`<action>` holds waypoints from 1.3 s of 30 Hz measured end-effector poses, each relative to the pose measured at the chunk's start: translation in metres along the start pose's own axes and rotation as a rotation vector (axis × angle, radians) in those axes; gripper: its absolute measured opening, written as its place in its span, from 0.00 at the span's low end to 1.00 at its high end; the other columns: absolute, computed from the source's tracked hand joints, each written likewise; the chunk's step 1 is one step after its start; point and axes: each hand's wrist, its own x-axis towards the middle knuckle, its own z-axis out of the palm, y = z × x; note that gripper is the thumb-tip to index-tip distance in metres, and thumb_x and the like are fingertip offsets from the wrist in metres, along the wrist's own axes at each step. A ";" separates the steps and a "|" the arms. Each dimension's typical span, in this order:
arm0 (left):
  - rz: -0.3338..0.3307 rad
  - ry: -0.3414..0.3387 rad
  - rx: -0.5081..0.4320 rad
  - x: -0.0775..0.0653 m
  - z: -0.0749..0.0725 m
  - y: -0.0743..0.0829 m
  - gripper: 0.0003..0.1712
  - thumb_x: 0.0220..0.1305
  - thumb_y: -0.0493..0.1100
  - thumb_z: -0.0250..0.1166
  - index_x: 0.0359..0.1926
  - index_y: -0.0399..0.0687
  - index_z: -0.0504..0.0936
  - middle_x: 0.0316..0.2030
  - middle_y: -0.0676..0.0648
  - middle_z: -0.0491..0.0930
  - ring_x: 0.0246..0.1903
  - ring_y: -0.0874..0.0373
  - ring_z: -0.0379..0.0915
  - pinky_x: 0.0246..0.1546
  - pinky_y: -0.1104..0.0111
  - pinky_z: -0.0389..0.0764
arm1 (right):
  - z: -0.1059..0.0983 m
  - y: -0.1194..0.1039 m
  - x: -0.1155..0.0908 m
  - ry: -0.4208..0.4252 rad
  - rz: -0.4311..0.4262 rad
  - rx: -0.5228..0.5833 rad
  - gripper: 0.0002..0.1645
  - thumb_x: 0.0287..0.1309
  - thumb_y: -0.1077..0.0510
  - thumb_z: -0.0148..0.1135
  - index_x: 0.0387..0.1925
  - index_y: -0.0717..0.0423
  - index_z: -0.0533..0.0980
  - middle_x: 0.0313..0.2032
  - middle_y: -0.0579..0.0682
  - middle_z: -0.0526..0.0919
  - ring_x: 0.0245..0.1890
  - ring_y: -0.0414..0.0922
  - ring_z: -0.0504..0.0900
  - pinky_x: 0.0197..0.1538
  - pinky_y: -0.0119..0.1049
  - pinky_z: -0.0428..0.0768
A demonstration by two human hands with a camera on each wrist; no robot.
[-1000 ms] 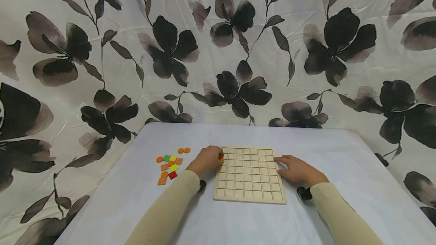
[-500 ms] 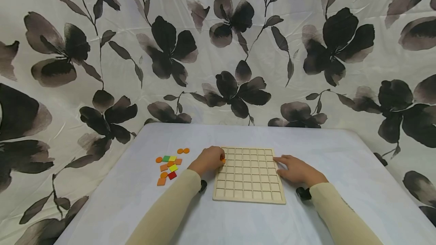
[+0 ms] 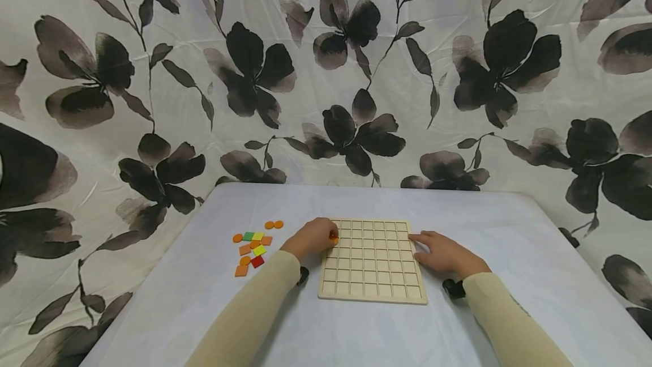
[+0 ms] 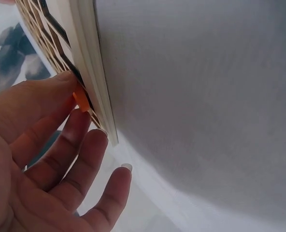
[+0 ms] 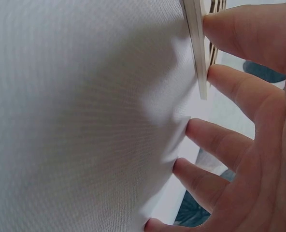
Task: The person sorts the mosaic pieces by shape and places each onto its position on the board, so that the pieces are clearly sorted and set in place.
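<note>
Thumb and fingertips of the left hand (image 3: pixel 312 238) pinch a small orange piece (image 4: pixel 81 99) at the left edge of a wooden grid board (image 3: pixel 374 259), towards its far corner. Its little finger stands apart from the others. Whether the piece sits down in a cell is hard to say, since the fingers cover much of it.

On the board's opposite side, the right hand (image 3: pixel 442 254) has its fingers spread: thumb and forefinger touch the edge, and the remaining fingertips touch the white table (image 3: pixel 377 333).

Left of the left hand lies a loose scatter of flat pieces: orange discs (image 3: pixel 237 238), orange squares (image 3: pixel 241 271), a green square (image 3: pixel 248 236) against a yellow square (image 3: pixel 258 236), a second yellow square (image 3: pixel 259 250), and a red square (image 3: pixel 257 261) (the only red one in view). Two of the discs lie side by side beyond the rest. Behind the table hangs a pale cloth (image 3: pixel 300 84) with dark flowers.
</note>
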 end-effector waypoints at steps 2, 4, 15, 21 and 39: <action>0.005 -0.008 0.000 0.000 0.000 0.000 0.06 0.62 0.39 0.65 0.40 0.46 0.84 0.38 0.51 0.80 0.38 0.58 0.71 0.46 0.63 0.75 | 0.000 0.000 0.000 -0.001 0.002 0.005 0.33 0.65 0.48 0.53 0.70 0.50 0.63 0.70 0.66 0.59 0.69 0.67 0.59 0.65 0.64 0.61; 0.010 -0.015 0.000 0.000 0.000 0.000 0.06 0.63 0.39 0.65 0.40 0.46 0.84 0.38 0.51 0.80 0.38 0.58 0.70 0.46 0.63 0.75 | 0.000 0.000 0.000 -0.001 0.000 0.009 0.33 0.65 0.48 0.54 0.70 0.49 0.64 0.70 0.66 0.59 0.69 0.67 0.59 0.65 0.65 0.61; 0.029 -0.024 -0.011 0.000 0.000 -0.002 0.09 0.63 0.39 0.64 0.44 0.45 0.86 0.40 0.50 0.81 0.40 0.58 0.71 0.49 0.62 0.75 | 0.002 0.001 0.000 0.006 -0.003 0.007 0.33 0.65 0.48 0.53 0.70 0.49 0.63 0.70 0.65 0.59 0.69 0.67 0.59 0.65 0.64 0.62; 0.041 -0.021 -0.034 0.000 0.000 -0.003 0.11 0.63 0.38 0.64 0.45 0.44 0.86 0.41 0.50 0.82 0.42 0.58 0.72 0.53 0.62 0.74 | 0.002 0.002 0.001 0.007 -0.004 0.003 0.34 0.65 0.48 0.53 0.70 0.50 0.63 0.70 0.66 0.59 0.69 0.67 0.59 0.65 0.64 0.61; -0.012 -0.001 -0.125 -0.007 -0.003 -0.014 0.16 0.64 0.39 0.62 0.52 0.43 0.83 0.50 0.47 0.82 0.52 0.53 0.75 0.56 0.59 0.75 | 0.000 0.001 0.000 -0.004 -0.002 0.007 0.34 0.65 0.47 0.53 0.70 0.49 0.63 0.70 0.66 0.59 0.69 0.67 0.59 0.65 0.65 0.62</action>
